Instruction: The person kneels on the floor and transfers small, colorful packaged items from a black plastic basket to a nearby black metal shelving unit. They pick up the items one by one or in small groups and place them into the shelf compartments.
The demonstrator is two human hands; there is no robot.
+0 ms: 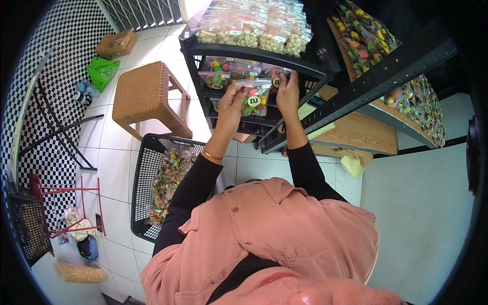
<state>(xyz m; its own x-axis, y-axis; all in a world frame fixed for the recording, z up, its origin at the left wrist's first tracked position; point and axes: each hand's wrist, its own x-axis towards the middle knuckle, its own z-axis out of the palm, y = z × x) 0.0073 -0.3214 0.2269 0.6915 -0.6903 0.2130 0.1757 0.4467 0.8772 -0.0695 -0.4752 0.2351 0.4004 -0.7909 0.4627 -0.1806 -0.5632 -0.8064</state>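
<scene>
My left hand (232, 105) pinches the edge of a clear zip bag of colourful candies (251, 109), which carries a round white label and hangs upright in front of a black shelf rack (259, 52). At the rack's middle shelf, my right hand (288, 96) is closed on the side of a similar zip candy bag (271, 72), its thumb over the front. More bags of the same kind (217, 77) stand in a row on that shelf, partly hidden behind the held bag.
Bags of pale round snacks (249, 39) fill the rack's top. Below left, a black basket (137, 201) holds many candy bags, beside a woven brown stool (137, 91). A metal shelf frame (366, 81) with more bags rises at right. A green bag (102, 73) lies on the floor.
</scene>
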